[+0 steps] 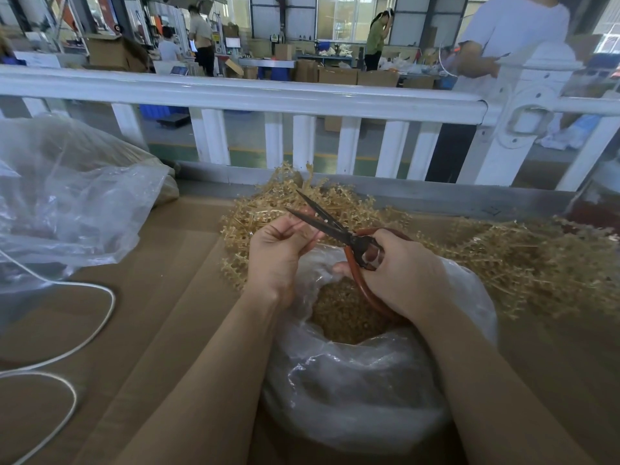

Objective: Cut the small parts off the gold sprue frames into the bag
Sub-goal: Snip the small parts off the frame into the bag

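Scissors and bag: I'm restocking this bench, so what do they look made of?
The scissors look like dark, dull metal blades with big loop handles in a smooth reddish-brown coating, perhaps plastic or rubber. The bag looks like thin clear plastic film: glossy, wrinkled, and the gold parts show through.

I see both my bare arms reaching forward, toward twelve o'clock. My left hand (273,251) is at ten o'clock from my right hand (402,273), palm turned up, fingers curled in and pinching. My right hand is fingers curled tight, gripping. The two hands are near each other.
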Tool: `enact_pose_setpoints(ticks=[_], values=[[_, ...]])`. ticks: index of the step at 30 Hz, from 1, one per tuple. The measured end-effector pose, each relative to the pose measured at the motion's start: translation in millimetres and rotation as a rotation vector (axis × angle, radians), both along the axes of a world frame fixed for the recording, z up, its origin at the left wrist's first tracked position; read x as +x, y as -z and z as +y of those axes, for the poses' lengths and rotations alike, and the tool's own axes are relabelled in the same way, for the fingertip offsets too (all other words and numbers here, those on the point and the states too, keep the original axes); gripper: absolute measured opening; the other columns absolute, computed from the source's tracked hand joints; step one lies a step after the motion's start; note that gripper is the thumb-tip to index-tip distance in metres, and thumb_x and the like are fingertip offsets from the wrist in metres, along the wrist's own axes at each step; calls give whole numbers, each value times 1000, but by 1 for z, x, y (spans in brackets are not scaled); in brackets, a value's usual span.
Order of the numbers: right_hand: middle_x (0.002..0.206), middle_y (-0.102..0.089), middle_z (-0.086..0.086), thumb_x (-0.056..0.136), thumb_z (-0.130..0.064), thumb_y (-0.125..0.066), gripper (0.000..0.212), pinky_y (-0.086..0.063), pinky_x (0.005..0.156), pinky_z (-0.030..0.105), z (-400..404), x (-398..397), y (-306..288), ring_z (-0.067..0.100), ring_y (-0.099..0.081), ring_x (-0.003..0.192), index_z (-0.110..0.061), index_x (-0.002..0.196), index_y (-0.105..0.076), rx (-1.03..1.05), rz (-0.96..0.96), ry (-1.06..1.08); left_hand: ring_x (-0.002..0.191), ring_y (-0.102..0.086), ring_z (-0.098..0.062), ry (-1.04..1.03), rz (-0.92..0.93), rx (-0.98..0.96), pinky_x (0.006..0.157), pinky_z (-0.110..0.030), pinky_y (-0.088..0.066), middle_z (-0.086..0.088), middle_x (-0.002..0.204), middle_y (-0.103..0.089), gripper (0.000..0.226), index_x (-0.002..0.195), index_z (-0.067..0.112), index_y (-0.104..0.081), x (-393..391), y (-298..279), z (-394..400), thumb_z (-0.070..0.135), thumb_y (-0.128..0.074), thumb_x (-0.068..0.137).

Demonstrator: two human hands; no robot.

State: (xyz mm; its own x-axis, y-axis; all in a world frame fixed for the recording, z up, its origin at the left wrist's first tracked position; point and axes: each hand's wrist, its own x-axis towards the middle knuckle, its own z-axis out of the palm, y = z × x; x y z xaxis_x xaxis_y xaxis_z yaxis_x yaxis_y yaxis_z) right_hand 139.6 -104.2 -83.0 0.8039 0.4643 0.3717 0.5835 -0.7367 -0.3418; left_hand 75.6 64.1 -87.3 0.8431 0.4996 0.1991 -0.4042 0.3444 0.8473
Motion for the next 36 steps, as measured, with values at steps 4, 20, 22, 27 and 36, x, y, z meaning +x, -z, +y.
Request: enact_pose_setpoints(ticks=[4,20,22,27,36], values=[[73,-55,-25,53,-106,-26,83,-32,55,18,-1,1,1,-4,-46,65,-42,96,-55,16,-9,6,70,-70,-11,9,-12,1,70,-20,-56,-3,72,-73,10,72,14,-78,0,0,2,5,-73,68],[62,-34,-30,66,-96,-30,61,-22,49,13,-6,-5,-6,-10,-31,54,-40,86,-45,-41,-168,28,70,-68,-15,-16,77,288,68,-23,-54,-9,71,-74,26,70,15,-78,-5,1,2,-4,-70,84],[60,-30,-31,69,-94,-37,57,-20,48,13,-5,-6,-7,-11,-29,52,-40,83,-45,-42,-177,31,71,-69,-16,-19,84,286,69,-24,-54,-10,72,-74,25,71,15,-78,-5,2,2,-4,-70,85],[60,-34,-31,71,-89,-51,49,-23,49,12,-7,-6,-5,-13,-30,54,-42,85,-48,-41,-161,29,71,-70,-14,-2,90,274,68,-22,-53,-8,71,-74,17,76,7,-72,-2,4,4,-4,-67,88],[61,-44,-27,68,-94,-46,52,-25,50,13,-8,-4,-4,-4,-39,54,-44,84,-47,-31,-138,35,72,-72,-16,11,61,199,65,-20,-54,-7,74,-73,19,81,7,-67,-1,4,5,-2,-58,95]])
